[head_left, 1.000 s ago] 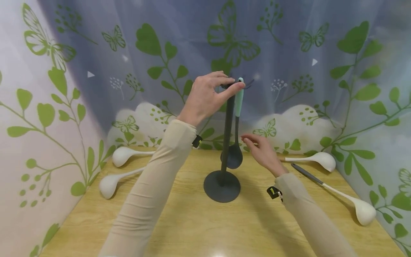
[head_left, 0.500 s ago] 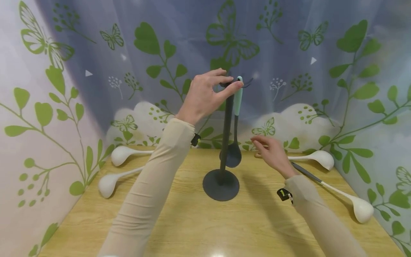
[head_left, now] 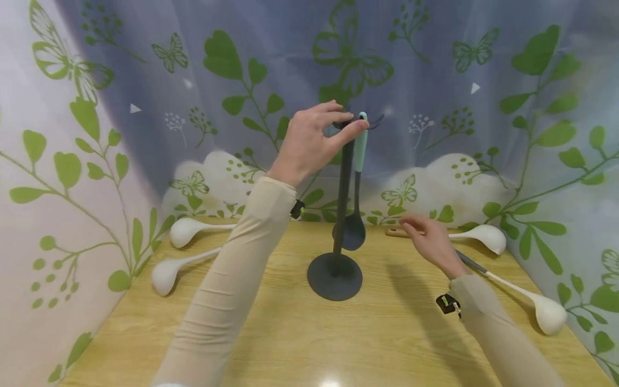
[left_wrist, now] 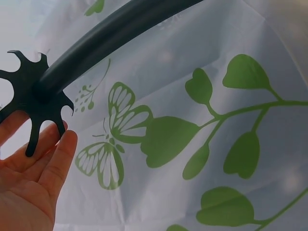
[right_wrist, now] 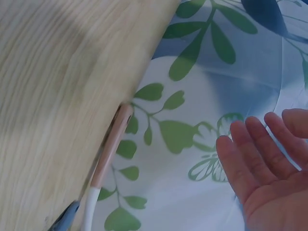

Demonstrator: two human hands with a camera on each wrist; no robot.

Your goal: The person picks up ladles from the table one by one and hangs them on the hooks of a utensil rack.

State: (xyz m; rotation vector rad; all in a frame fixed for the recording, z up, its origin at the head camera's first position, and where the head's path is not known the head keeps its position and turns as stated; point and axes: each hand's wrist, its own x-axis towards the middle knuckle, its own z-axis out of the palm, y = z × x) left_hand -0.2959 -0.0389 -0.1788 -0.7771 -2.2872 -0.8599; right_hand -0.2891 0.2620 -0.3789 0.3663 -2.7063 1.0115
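A dark utensil stand (head_left: 342, 204) rises from a round base on the table. My left hand (head_left: 307, 142) holds the top of it, thumb and fingers at the crown of hooks (left_wrist: 36, 96). From one hook hangs a soup ladle (head_left: 355, 232) with a dark bowl and mint-green handle, beside the pole. My right hand (head_left: 430, 244) is off to the right of the stand, relaxed, with nothing in it. In the head view it overlaps a white ladle (head_left: 486, 236) whose wooden handle (right_wrist: 110, 149) lies along the table's back edge.
Another white ladle (head_left: 550, 314), grey-handled, lies at the right of the wooden table (head_left: 300, 344). Two more white ladles, one behind (head_left: 185, 232) and one nearer (head_left: 166, 275), lie at the left, handles partly behind my left sleeve. A leaf-patterned curtain (head_left: 271, 54) surrounds the table.
My right hand has drawn away from the hanging ladle, to the right and slightly down. The left hand stays at the stand's top, and the ladle hangs as before.
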